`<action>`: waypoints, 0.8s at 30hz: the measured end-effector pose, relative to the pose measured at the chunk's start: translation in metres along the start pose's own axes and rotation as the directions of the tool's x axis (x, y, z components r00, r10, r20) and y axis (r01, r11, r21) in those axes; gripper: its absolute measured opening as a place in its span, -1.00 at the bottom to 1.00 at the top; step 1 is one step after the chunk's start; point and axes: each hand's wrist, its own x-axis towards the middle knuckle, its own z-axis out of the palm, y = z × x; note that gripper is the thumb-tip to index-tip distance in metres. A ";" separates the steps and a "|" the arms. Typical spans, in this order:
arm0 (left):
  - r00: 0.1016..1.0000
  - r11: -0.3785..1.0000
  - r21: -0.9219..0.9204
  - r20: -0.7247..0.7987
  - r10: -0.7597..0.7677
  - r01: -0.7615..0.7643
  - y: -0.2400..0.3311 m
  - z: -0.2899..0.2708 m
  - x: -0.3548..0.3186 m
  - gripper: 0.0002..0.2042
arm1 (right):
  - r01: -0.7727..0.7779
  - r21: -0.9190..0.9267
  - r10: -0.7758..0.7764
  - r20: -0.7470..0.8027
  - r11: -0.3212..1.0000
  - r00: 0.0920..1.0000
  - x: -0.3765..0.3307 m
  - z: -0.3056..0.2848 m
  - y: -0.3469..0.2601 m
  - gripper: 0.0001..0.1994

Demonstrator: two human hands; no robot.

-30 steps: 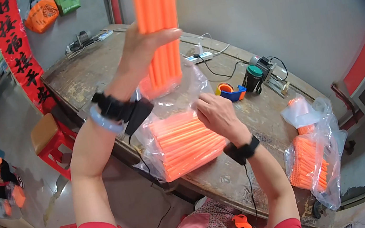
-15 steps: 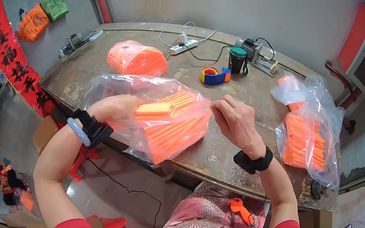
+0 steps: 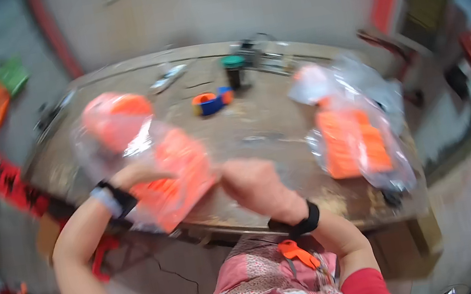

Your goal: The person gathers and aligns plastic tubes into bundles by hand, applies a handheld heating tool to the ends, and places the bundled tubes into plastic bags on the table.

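A clear plastic bag full of orange tubes lies on the near left of the table, blurred by motion. My left hand is at the bag's left side, partly behind or inside the film; its fingers are smeared and hidden. At the bag's right edge is my right hand, closed, with its fingertips against the film. Just behind the bag, a wrapped orange bundle touches or overlaps it.
A second clear bag with orange tubes lies at the table's right. Toward the back stand a blue tape dispenser, a dark cup with a green lid and a white power strip. The wooden table's near edge runs before me.
The view has swung right, so the table things sit further left. My left hand has shifted toward the bag's near side, and the orange tubes now lie deeper in the bag.
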 end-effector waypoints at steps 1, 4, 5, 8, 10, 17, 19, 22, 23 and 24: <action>0.991 0.902 -0.410 0.076 -0.112 0.133 0.049 -0.013 0.000 -0.41 | -0.032 0.077 0.029 0.037 0.997 0.999 -0.024 -0.011 -0.005 -0.87; 0.982 0.984 0.003 0.064 -0.177 0.178 0.056 -0.037 -0.015 -0.50 | -0.270 0.065 0.213 0.451 0.961 0.867 -0.112 -0.028 -0.027 -0.88; 1.000 0.974 0.227 -0.025 0.018 -0.011 0.048 -0.039 -0.020 -0.55 | -0.300 0.010 0.250 0.531 0.954 0.810 -0.152 -0.023 -0.025 -0.86; 0.990 0.762 0.635 -0.022 -0.142 0.124 0.112 -0.060 -0.011 -0.80 | -0.400 -0.085 0.397 0.426 0.912 0.813 -0.263 -0.010 -0.030 -0.79; 1.000 0.820 0.572 -0.028 -0.009 0.023 0.185 -0.070 -0.003 -0.87 | -0.500 -0.062 0.470 0.457 0.864 0.755 -0.301 0.000 -0.025 -0.76; 0.748 0.667 0.341 0.316 0.583 -0.663 0.347 0.036 0.122 -0.87 | -0.530 -0.304 0.577 0.086 0.792 0.812 -0.303 -0.024 -0.017 -0.78; 0.687 0.576 0.385 0.505 0.523 -0.722 0.354 0.098 0.181 -0.84 | -0.578 -0.347 0.653 0.152 0.739 0.742 -0.325 -0.019 -0.006 -0.77; 0.585 0.485 0.331 0.530 0.614 -0.809 0.349 0.182 0.269 -0.80 | -0.692 -0.163 0.706 0.275 0.703 0.653 -0.361 0.001 0.006 -0.75; 0.645 0.547 0.355 0.527 0.553 -0.758 0.353 0.207 0.291 -0.76 | -0.716 -0.148 0.723 0.285 0.682 0.630 -0.367 0.008 0.000 -0.77; 0.632 0.536 0.346 0.532 0.563 -0.770 0.355 0.231 0.312 -0.76 | -0.743 -0.135 0.743 0.290 0.655 0.603 -0.370 0.010 -0.005 -0.78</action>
